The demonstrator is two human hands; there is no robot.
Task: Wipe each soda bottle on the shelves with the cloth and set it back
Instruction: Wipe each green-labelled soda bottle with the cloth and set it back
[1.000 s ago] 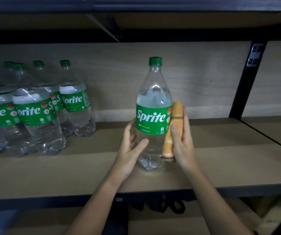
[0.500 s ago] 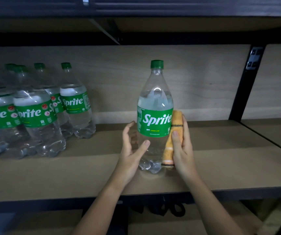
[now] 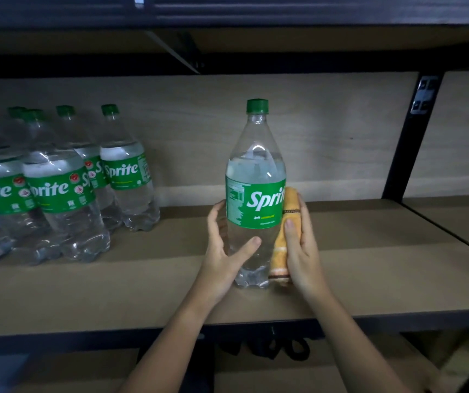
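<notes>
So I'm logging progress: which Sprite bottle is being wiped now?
The lone bottle mid-shelf, between the left hand and the orange cloth; the other bottles cluster untouched at left.

you're looking at a sprite bottle (image 3: 256, 194) of clear, glossy plastic that catches white highlights on its shoulder, with a smooth green plastic cap (image 3: 257, 106) and a slick green label (image 3: 254, 204) of printed film. beside it your cloth (image 3: 285, 236) is soft orange woven fabric, matt, slightly nubby, with a dark stripe near each end. the bottles at the left (image 3: 57, 188) show the same shiny clear plastic and glossy labels. the shelf board (image 3: 369, 265) looks like matt brown fibreboard, smooth and dull. the back panel (image 3: 326, 131) is pale wood-grain, also matt. the frame upright (image 3: 400, 154) is dark painted metal with a bare metal bracket (image 3: 423, 95).
</notes>
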